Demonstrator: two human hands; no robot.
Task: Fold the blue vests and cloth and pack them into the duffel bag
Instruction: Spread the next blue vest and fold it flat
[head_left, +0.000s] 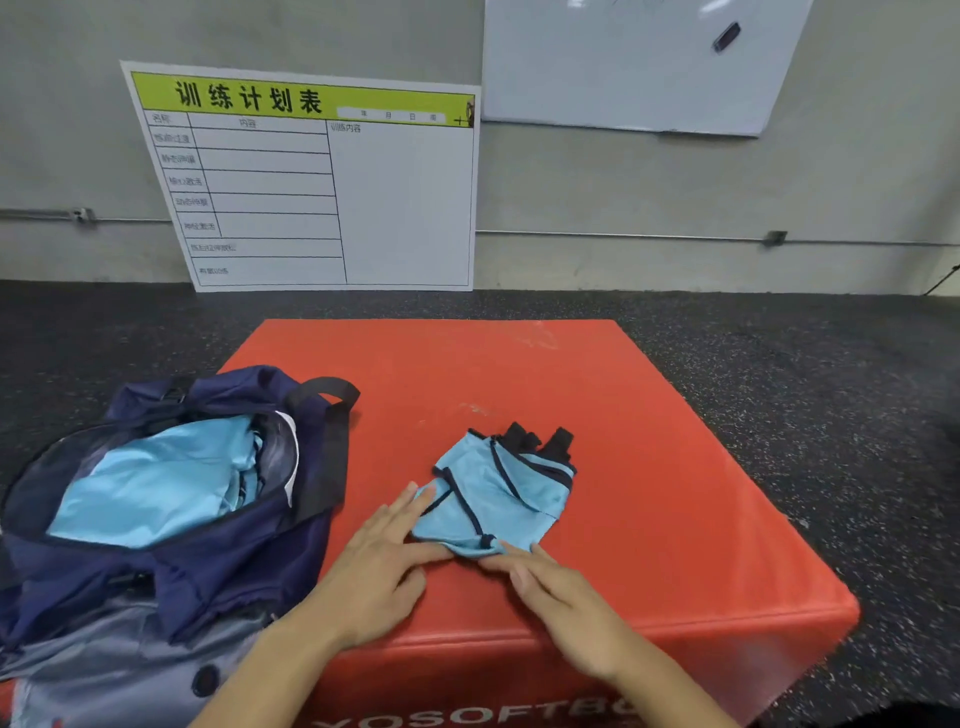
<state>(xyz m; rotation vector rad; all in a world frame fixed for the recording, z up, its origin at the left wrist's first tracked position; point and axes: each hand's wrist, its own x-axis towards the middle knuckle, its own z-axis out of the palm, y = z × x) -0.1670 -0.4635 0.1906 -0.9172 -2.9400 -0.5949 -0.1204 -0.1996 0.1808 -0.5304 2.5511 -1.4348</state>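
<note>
A folded light-blue vest (506, 493) with dark trim lies in the middle of the red box. My left hand (379, 561) lies flat at the vest's near left edge, its straight fingertips touching the cloth. My right hand (561, 592) touches the near bottom edge with straight fingers. The navy duffel bag (171, 561) sits open at the left, with light-blue cloth (156, 488) inside it.
The red padded box (649, 467) stands on dark speckled floor (831, 389). A training-plan board (311, 182) leans against the grey wall behind, and a whiteboard (634, 62) hangs to its right. The bag's black strap (322, 395) loops over the box's left side.
</note>
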